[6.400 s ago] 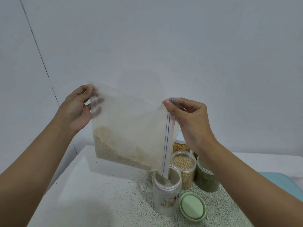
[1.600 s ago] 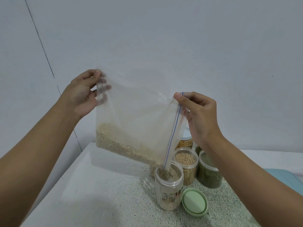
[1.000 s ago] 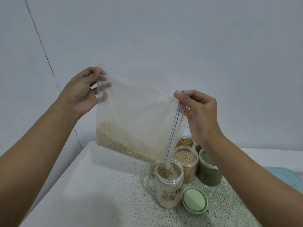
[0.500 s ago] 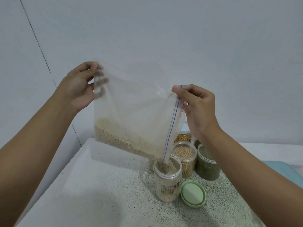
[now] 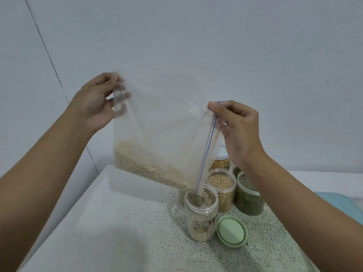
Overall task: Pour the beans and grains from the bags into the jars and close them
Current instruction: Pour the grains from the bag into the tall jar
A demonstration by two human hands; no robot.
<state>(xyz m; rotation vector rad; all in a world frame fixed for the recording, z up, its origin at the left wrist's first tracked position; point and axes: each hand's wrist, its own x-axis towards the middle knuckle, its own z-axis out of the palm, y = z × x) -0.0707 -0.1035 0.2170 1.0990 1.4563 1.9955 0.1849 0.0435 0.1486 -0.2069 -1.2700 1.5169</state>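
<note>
Hanging bag point(image 5: 163, 134) between left grip point(image 5: 94, 103), right grip point(image 5: 241, 130)

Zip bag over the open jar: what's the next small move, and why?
Probably raise the left hand a little to steepen the zip bag: much grain lies along its low edge, its corner mouth sits in the open jar, which looks far from full.

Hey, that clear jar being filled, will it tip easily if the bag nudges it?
Likely, yes. The clear jar is tall, narrow and holds little grain, so probably light. The corner of the zip bag dips into its mouth, so a sideways tug might topple it. Nothing steadies it.
</note>
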